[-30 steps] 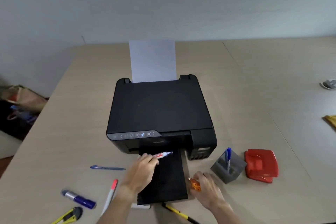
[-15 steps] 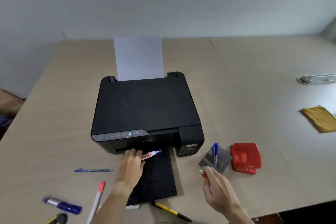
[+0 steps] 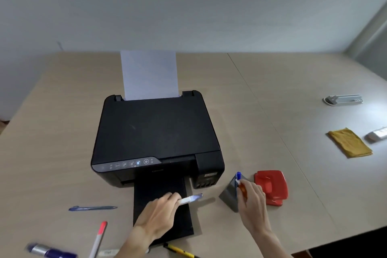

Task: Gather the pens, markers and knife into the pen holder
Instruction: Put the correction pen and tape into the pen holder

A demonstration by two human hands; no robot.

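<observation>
The grey pen holder [image 3: 228, 194] stands right of the printer with a blue pen [image 3: 238, 175] upright in it. My right hand [image 3: 252, 203] is shut on an orange marker [image 3: 242, 188] held over the holder's opening. My left hand [image 3: 159, 214] grips a white marker [image 3: 189, 199] above the printer's black output tray [image 3: 146, 190]. On the table at left lie a blue pen [image 3: 92, 208], a red-capped pen [image 3: 98, 236] and a blue-and-silver marker [image 3: 50, 251]. A yellow-and-black pen [image 3: 180, 250] lies at the front edge.
A black printer [image 3: 155, 132] with an upright sheet of paper [image 3: 149, 73] fills the middle of the table. A red hole punch [image 3: 271, 186] sits just right of the holder. A yellow cloth [image 3: 349, 142] and grey items [image 3: 343, 99] lie far right.
My right hand has carried the orange marker from the front of the tray up to the pen holder. My left hand has moved right with the white marker. The view shifted.
</observation>
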